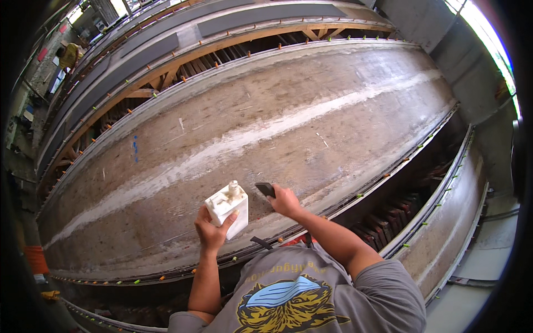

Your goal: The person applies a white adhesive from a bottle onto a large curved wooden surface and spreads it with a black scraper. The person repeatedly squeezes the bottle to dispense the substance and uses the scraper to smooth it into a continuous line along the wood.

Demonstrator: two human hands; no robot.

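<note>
1. I saw the person's left hand [211,230] wrapped partly closed around a white jug [239,223]. The thumb pressed on one side of it. The jug's short neck [234,187] poked out on the side away from the person, and its top had dirty marks.
2. The right hand [286,201] was curled almost closed on a flat dark block [265,189]. The block stuck out past the fingers, toward the left hand. It was near the jug but did not touch it.
3. Both hands were over a long brown table [189,216]. I could not tell if the jug or the block touched it.
4. Past both hands, a long white streak [233,139] ran across the brown top. Far out ahead of the left hand were some little blue marks [135,149].
5. Little green and orange pegs [360,195] lined the table's edge, to the right of the right hand.
6. Way past the hands were a wooden beam [244,40] and long dark sheets [266,19].
7. Far off to the left, beyond the left hand, I saw another person [69,56].
8. Behind the hands was the person's gray shirt [355,283].
</note>
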